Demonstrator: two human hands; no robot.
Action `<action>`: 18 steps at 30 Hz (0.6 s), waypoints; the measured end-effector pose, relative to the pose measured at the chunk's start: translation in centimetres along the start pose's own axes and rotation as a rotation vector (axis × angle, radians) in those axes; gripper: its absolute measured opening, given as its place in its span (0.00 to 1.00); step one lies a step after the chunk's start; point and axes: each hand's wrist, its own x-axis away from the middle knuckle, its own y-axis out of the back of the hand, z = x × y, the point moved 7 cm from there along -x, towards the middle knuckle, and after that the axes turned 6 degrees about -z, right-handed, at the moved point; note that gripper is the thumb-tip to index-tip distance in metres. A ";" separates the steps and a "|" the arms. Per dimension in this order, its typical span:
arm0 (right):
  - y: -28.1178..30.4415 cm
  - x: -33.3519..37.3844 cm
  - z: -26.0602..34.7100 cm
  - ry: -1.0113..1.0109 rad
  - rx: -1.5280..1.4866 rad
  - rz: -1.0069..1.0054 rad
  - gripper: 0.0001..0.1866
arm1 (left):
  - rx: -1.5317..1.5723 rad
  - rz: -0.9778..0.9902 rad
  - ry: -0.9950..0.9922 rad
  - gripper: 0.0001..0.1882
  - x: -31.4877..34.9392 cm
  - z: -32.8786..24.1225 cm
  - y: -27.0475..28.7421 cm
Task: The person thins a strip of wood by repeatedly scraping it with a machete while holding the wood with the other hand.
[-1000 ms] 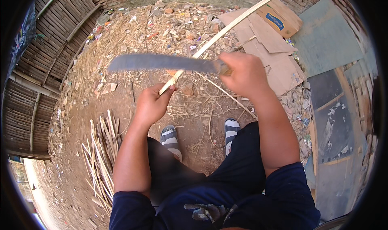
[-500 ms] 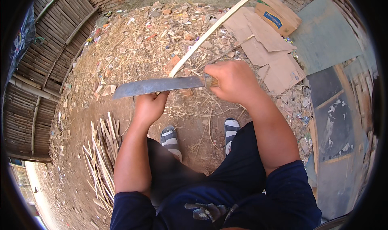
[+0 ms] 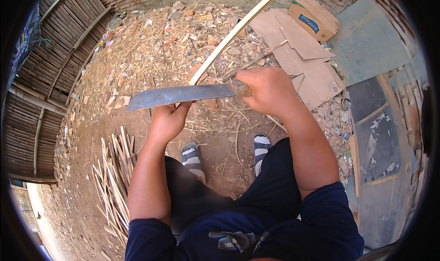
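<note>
Machete (image 3: 181, 96) in right hand (image 3: 268, 90), pale strip (image 3: 233, 33) in left hand (image 3: 167, 124)

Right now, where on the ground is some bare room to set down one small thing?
Mostly bare soil lies between the sandals and just beyond the pile of strips. It is crowded past the blade with rubble and straw, and cardboard at right.
</note>
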 end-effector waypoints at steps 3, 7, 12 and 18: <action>0.1 0.0 0.0 0.006 0.009 0.006 0.12 | -0.011 -0.028 -0.006 0.13 0.0 0.3 0.1; 0.2 0.1 0.0 0.005 0.025 0.008 0.13 | -0.044 0.007 0.048 0.13 0.1 -0.1 0.0; 0.0 0.0 0.2 0.033 0.041 0.008 0.13 | -0.027 0.001 0.040 0.13 0.2 -0.5 0.2; -0.2 0.0 0.8 0.055 -0.018 -0.043 0.14 | -0.048 -0.019 0.091 0.14 0.5 -0.5 0.0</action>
